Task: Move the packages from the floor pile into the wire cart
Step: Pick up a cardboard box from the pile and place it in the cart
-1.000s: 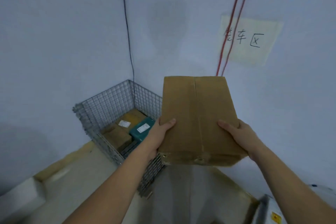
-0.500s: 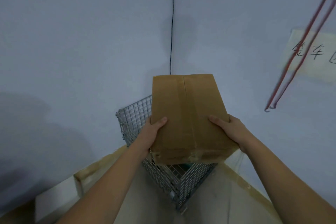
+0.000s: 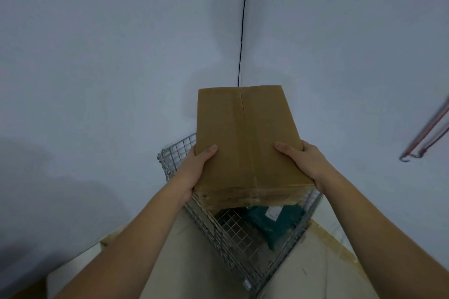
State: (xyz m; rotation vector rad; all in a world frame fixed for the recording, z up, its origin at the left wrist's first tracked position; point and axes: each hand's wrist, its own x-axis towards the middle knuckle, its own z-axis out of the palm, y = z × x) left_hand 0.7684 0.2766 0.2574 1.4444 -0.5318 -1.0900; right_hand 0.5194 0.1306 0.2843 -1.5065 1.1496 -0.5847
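Carried over the wire cart since before, cardboard box gripped by your left hand and right hand; next, lower it beside the teal package.

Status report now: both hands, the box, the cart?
Left hand and right hand grip cardboard box. Box above wire cart. Teal package lies inside, below.

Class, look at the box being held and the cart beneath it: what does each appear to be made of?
Box: brown cardboard, matte, with a centre flap seam and a taped, scuffed end. Cart: metal wire mesh, silvery, probably steel, showing a welded grid and faint shine.
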